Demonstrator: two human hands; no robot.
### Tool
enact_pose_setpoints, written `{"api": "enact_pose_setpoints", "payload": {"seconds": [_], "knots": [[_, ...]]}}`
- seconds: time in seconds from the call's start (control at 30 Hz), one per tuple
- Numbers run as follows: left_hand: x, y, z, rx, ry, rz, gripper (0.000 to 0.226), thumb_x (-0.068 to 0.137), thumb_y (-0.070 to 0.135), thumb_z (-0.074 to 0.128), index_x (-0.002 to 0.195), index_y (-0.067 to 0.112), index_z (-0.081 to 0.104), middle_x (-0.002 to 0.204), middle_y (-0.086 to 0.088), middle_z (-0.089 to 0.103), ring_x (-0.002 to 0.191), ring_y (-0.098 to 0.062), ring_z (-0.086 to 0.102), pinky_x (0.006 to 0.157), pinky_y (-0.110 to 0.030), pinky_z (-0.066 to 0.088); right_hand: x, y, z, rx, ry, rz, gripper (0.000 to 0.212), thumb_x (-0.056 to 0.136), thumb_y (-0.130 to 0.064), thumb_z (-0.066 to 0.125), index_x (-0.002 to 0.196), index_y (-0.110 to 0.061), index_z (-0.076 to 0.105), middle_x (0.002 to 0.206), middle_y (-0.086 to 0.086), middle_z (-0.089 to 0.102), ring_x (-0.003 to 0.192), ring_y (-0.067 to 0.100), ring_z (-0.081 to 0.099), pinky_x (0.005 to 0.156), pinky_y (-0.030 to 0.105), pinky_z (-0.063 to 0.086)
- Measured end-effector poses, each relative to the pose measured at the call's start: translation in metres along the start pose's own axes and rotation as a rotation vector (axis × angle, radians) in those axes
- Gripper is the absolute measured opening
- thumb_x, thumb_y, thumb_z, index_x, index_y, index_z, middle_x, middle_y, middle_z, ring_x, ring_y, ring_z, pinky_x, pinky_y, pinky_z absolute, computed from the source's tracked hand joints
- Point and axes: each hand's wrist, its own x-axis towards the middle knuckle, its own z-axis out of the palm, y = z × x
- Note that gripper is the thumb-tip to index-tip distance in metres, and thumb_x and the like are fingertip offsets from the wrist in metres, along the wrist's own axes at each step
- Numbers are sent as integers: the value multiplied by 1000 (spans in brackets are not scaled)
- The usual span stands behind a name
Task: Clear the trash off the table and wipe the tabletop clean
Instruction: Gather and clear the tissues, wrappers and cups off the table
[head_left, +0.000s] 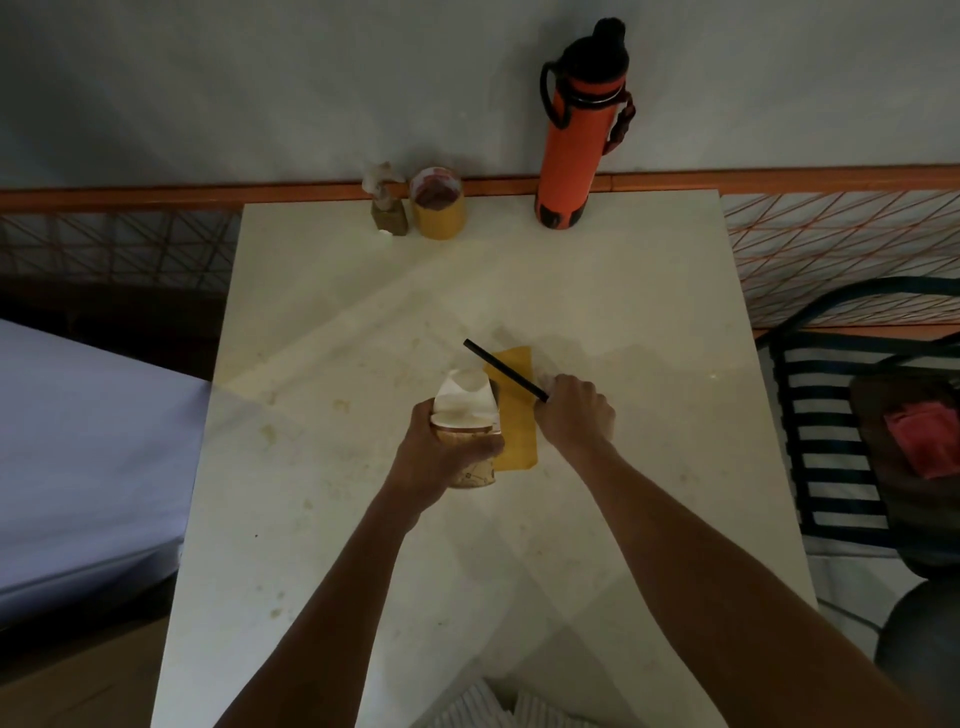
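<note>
My left hand (439, 452) grips a paper cup (470, 467) near the middle of the white table (363, 519). A crumpled white napkin (465, 395) sticks out of the cup's top. My right hand (574, 413) is closed on the lower end of a black straw (501, 366), which slants up to the left, just right of the cup. A yellow cloth (517, 431) lies flat on the table under and between both hands. Brownish stains dot the tabletop left of the cup.
At the table's far edge stand an orange bottle (574, 140), a yellow-banded jar (436, 205) and a small brown holder (388, 215). A black slatted chair (841, 441) with a red cloth (922, 441) stands on the right. A pale surface (78, 457) lies on the left.
</note>
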Motion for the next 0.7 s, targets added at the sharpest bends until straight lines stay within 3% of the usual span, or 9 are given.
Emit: {"api": "enact_pose_setpoints", "payload": {"seconds": [0.37,0.57,0.7], "knots": [[-24,-7,-11,-48,16,32,97,51,54,99,133,26,57,119,0,72,106,-21,72,85,-47,62,-16,14,-4,172,-80,61,35,89,-33,60,117,-14,66,110,13,67,104,38,63,79,38,49],[-59,-12,-17,-120,11,76,79,52,37,95,123,18,65,108,-5,76,98,-24,74,78,-36,62,-55,47,-12,285,-96,146,40,83,-39,62,117,-19,68,103,10,69,100,34,60,72,32,40],[-78,-18,-21,-157,-5,137,75,52,34,94,119,13,68,105,-12,75,99,-31,73,80,-40,62,-93,71,-12,333,-155,179,40,77,-40,62,108,-17,71,89,6,71,89,31,67,76,36,55]]}}
